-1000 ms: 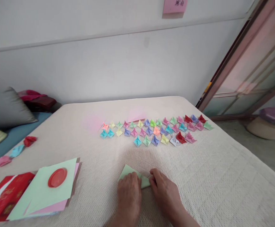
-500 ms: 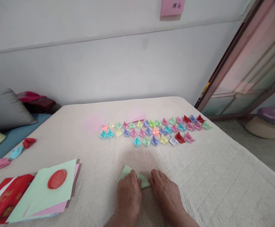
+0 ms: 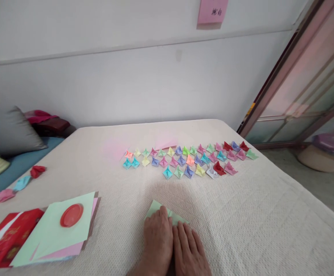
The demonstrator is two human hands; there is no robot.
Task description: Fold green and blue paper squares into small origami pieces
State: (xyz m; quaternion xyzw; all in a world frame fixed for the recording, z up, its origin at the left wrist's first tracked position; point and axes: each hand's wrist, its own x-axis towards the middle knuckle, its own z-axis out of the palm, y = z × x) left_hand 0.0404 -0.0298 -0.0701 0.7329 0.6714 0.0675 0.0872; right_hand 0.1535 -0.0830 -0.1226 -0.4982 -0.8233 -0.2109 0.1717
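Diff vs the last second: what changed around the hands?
The right hand moved left and toward the wearer, from the right tip of the green paper to lie flatter over its near edge, right beside the left hand. The left hand stayed on the paper. The rows of small folded papers and the red dish stayed put.

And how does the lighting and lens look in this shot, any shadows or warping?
Head view: a soft shadow lies on the textured white cover just beyond the left hand and right hand; head view: a faint pink cast tints the cover left of the origami pieces; head view: the framed door leans steeply, probably wide-angle distortion.
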